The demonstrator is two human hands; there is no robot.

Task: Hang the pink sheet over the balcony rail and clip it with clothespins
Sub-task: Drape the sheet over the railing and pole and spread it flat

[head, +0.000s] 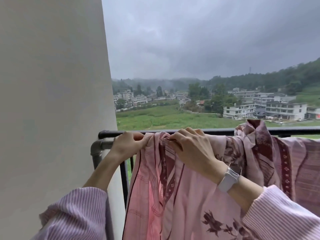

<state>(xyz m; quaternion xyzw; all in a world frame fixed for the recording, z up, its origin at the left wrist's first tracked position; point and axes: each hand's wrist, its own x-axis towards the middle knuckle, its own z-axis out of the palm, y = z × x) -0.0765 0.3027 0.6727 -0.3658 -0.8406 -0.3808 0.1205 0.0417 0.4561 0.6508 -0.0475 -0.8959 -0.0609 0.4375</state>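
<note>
The pink sheet [155, 187] with dark maroon patterns is draped over the black balcony rail [218, 131] and hangs down on my side. Its top is bunched at the rail's left end. My left hand [128, 144] grips the sheet's left edge against the rail. My right hand [188, 146], with a white watch on the wrist, pinches the gathered fabric just to the right of it. A further fold of the sheet [256, 135] rises above the rail at the right. No clothespin shows in view.
A pale wall [52, 101] fills the left side, close to the rail's end. A grey pipe elbow [97, 149] joins the rail to the wall. Beyond the rail lie fields and buildings far below.
</note>
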